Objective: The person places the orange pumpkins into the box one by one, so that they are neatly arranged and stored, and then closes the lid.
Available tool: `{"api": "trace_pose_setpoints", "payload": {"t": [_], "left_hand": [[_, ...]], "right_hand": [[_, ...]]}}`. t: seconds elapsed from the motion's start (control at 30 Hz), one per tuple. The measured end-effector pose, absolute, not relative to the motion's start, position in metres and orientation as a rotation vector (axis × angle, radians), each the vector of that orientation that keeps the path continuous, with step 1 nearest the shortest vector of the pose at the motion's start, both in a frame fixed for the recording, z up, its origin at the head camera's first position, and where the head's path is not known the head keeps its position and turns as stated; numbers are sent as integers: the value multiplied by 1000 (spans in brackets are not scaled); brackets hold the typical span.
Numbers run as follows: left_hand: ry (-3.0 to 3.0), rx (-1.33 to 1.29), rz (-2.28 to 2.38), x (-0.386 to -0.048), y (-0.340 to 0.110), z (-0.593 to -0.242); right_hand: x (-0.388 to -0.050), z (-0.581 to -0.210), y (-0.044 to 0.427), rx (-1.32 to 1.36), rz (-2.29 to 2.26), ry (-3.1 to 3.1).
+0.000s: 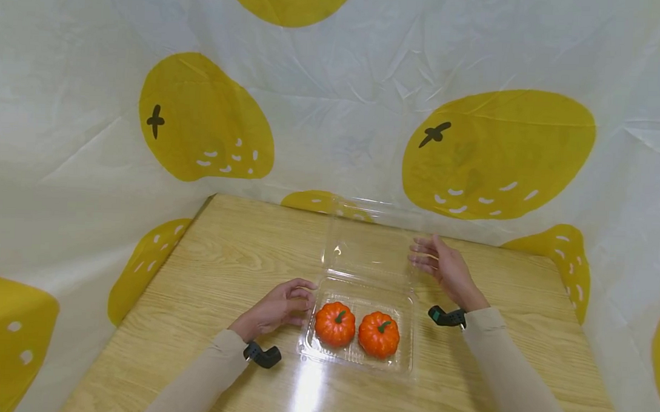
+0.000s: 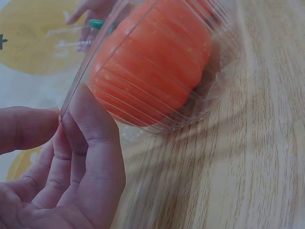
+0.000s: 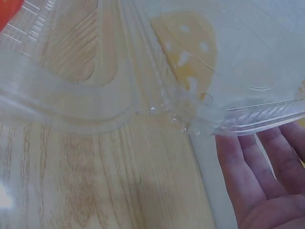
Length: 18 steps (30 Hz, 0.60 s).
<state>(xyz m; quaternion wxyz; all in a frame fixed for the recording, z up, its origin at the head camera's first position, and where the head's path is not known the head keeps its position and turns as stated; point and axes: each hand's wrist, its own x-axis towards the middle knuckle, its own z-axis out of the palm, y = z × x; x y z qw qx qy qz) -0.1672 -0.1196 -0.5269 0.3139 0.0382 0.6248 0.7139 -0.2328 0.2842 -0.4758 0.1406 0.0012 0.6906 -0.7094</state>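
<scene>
A clear plastic clamshell container (image 1: 412,339) sits on the table with its lid (image 1: 369,247) raised at the back. Side by side in its base are two small orange pumpkins with green stems, a left pumpkin (image 1: 334,324) and a right pumpkin (image 1: 379,335). At the container's left side, my left hand (image 1: 277,304) pinches the rim between thumb and index finger, as the left wrist view shows. My right hand (image 1: 448,271) is by the lid's right side; in the right wrist view its extended fingers (image 3: 240,167) touch the lid's edge. The right thumb is hidden there.
The container stands on a light wood-grain table (image 1: 241,245). Behind and beside the table hangs a white sheet (image 1: 333,127) with large yellow fruit prints. Each wrist wears a black band, one on the left (image 1: 262,355) and one on the right (image 1: 446,316).
</scene>
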Motion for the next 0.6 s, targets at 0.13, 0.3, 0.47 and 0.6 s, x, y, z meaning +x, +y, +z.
{"api": "trace_pose_setpoints", "payload": {"t": [0.13, 0.3, 0.47, 0.6], "left_hand": [[1647, 101, 1885, -167, -119, -528], [1656, 108, 1879, -166, -119, -528], [1662, 115, 1877, -165, -119, -529], [1664, 119, 1880, -165, -119, -530]], "right_hand": [[-231, -470, 283, -35, -2058, 2012], [-227, -464, 283, -146, -2046, 2028], [-222, -455, 283, -232, -2050, 1992], [-218, -447, 283, -311, -2030, 2003]]}}
